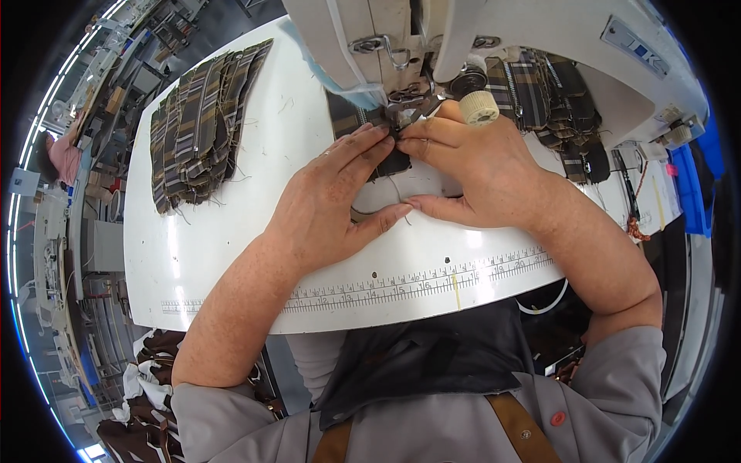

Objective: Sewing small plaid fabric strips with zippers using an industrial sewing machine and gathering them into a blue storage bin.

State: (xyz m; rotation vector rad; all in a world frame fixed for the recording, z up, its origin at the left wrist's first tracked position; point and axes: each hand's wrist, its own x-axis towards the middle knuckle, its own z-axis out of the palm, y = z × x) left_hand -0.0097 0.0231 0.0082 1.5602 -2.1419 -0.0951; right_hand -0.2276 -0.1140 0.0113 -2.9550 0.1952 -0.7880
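A dark plaid piece of cloth lies under the needle area of a white sewing machine. My left hand rests on it from the left, its fingers stretched flat and pointing toward the presser foot. From the right comes my right hand, fingers extended beside the foot, near the cloth's edge. Both thumbs reach toward each other on the white table, their tips almost meeting. A loose thread lies close to the thumbs. The cloth directly under my fingers is hidden.
On the left of the white table is a stack of plaid pieces with zippers. More zippered plaid pieces lie right of the needle. A ruler strip runs along the near edge. Blue bins stand at far right.
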